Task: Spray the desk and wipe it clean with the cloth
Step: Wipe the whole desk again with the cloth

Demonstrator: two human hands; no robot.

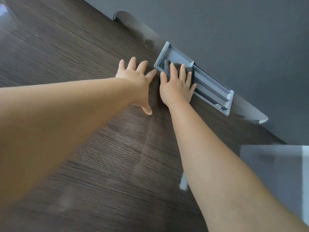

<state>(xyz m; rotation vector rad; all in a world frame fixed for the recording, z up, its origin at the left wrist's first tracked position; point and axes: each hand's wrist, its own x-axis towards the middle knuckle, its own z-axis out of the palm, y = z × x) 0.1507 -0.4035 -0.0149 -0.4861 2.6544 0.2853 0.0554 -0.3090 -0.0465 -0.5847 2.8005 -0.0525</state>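
tabletop (83, 148) dark wood | left hand (135, 76) flat on it, grip apart, empty | right hand (175, 86) just right of it, grip apart too, straight fingers pressing cloth (167, 64) onto far grey tray (212, 91) lip | cloth looks soft, light, bunchy, so palm it flat imo

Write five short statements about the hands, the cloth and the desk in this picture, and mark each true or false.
1. The right hand presses on the cloth with straight fingers. True.
2. The cloth lies mid-desk, far from the wall. False: it is on the grey recessed tray at the desk's back edge.
3. The left hand lies flat on the desk, fingers spread. True.
4. The left hand holds a spray bottle. False: it holds nothing.
5. The desk top is white. False: it is dark wood grain.
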